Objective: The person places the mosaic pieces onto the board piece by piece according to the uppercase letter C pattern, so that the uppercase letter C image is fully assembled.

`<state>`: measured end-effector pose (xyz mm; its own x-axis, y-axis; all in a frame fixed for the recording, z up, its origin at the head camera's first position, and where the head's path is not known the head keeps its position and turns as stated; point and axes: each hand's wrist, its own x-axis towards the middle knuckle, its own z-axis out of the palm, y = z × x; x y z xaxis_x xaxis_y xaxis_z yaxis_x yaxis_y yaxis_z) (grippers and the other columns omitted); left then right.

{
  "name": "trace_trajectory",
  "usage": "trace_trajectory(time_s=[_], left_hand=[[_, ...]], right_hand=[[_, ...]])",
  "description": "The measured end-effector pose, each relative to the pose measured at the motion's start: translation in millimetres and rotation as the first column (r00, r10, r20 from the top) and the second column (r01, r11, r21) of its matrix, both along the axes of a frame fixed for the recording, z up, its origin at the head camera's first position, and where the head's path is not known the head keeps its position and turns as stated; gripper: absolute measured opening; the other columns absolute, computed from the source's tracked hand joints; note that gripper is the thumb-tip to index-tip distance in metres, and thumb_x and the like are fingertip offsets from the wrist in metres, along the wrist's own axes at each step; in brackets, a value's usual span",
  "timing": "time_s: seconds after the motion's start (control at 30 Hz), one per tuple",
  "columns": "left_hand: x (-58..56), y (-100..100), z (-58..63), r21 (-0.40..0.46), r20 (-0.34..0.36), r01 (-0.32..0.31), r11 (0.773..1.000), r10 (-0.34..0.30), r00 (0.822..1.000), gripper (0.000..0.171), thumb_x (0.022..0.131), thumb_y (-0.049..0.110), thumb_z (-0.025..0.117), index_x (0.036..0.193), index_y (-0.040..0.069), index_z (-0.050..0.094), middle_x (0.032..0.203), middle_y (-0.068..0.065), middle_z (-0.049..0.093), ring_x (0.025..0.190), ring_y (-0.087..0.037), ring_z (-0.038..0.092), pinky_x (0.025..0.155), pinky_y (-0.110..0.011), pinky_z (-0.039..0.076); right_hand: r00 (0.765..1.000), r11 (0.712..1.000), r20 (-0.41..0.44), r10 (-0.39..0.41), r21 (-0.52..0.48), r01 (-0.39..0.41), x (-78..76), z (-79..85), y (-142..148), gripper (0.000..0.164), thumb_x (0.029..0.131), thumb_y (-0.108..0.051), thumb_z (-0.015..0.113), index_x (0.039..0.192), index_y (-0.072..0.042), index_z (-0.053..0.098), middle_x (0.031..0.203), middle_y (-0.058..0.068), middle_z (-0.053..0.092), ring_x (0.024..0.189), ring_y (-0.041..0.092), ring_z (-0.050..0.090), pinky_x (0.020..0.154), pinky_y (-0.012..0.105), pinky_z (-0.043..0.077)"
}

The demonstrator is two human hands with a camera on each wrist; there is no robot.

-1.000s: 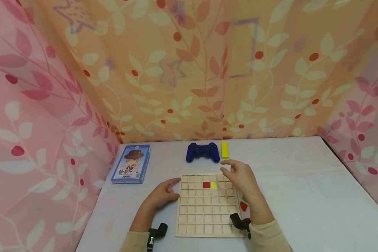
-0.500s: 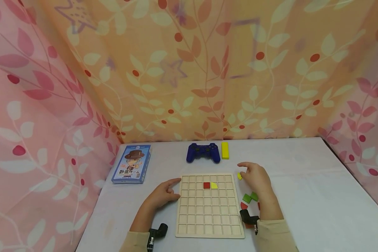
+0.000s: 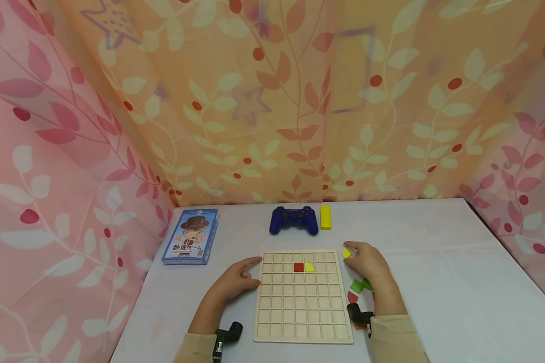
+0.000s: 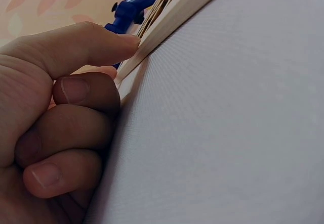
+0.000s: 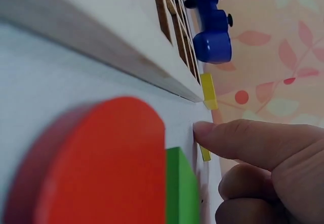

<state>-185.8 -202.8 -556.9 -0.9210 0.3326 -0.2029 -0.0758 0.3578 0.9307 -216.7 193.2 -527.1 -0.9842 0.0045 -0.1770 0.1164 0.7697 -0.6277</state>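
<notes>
A square wooden grid board [image 3: 298, 303] lies on the table, with a red square tile [image 3: 298, 267] and a yellow quarter-round tile [image 3: 309, 267] in neighbouring cells near its far side. My left hand [image 3: 233, 278] touches the board's left edge with index finger and thumb; the left wrist view shows its other fingers curled. Just off the board's far right corner, my right hand [image 3: 369, 262] holds a second yellow rounded tile [image 3: 346, 253] between thumb and index finger. In the right wrist view the thumb [image 5: 223, 135] partly covers this tile.
Green tiles [image 3: 356, 286], a red rounded tile [image 3: 352, 297] and an orange piece [image 3: 359, 326] lie right of the board, partly under my right arm. Behind the board are a blue game controller [image 3: 293, 220] and a yellow block [image 3: 325, 217]. A blue box [image 3: 191, 237] lies far left.
My right hand has moved right from over the board's far right corner to the loose yellow tile, and its index finger and thumb have closed in on it. The left hand stays in place.
</notes>
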Motion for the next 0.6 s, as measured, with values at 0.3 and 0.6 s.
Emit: trace_trajectory(time_s=[0.3,0.6], left_hand=[[-0.5,-0.2,-0.6,-0.011,0.004,-0.005,1.0,0.005,1.0,0.073,0.086,0.008,0.08,0.152,0.008,0.05,0.056,0.005,0.045,0.046,-0.009,0.035,0.047,-0.024,0.032],[-0.5,1.2,-0.4,-0.025,0.007,-0.021,0.999,0.021,1.0,0.073,0.085,0.008,0.08,0.152,0.009,0.051,0.056,0.005,0.045,0.046,-0.009,0.036,0.046,-0.024,0.032]], right_hand=[[1.0,1.0,-0.004,-0.022,-0.002,0.022,0.0,-1.4,-2.8,0.052,0.088,-0.026,0.079,0.135,-0.006,0.066,0.097,0.013,0.068,0.087,0.029,0.057,0.082,0.049,0.047],[1.0,1.0,-0.025,-0.003,0.016,0.003,-0.7,-4.6,0.2,0.053,0.083,-0.012,0.068,0.136,-0.007,0.065,0.088,0.014,0.067,0.072,0.025,0.051,0.066,0.037,0.039]])
